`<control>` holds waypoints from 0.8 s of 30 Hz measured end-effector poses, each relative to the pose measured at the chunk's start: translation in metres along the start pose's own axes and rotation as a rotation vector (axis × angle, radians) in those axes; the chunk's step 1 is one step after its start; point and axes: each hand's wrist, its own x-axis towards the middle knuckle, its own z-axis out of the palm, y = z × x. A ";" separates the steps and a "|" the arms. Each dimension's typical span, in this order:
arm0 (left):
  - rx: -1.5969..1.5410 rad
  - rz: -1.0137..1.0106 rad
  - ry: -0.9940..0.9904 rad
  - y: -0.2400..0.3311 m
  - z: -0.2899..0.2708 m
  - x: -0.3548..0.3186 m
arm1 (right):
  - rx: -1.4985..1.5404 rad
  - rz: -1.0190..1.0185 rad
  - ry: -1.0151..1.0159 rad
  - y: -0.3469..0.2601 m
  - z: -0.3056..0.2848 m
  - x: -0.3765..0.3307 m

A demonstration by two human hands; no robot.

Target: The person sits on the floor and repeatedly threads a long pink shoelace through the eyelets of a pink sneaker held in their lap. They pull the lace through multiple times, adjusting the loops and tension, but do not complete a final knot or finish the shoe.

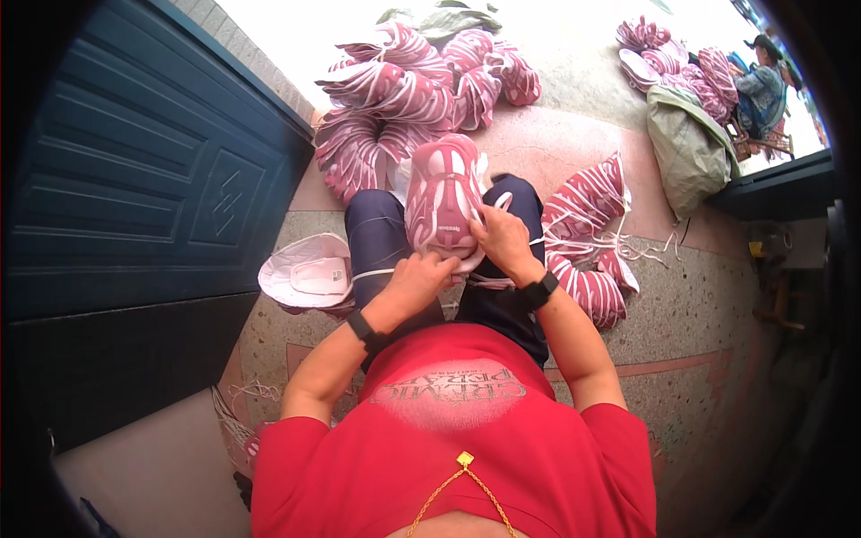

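A pink and white shoe upper (446,202) lies between my knees, its rounded end pointing away from me. My left hand (418,280) is closed on its near edge, with the fingers bent over the rim. At the right side of the same upper, my right hand (502,238) pinches the edge beside a pale loop of material (504,201). What lies between the fingertips is partly hidden. By my left leg sits a pale stack of uppers (309,273) showing its light inner side.
Bundles of pink uppers (395,99) are heaped ahead, and a tied curved bundle (587,278) lies at the right. Farther right stand a green-grey sack (686,143) and a seated person (762,94). A dark blue panelled door (152,170) borders the left.
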 end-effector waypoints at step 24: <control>-0.230 -0.331 0.004 -0.026 0.000 0.019 | 0.834 -0.203 0.214 -0.048 -0.086 0.038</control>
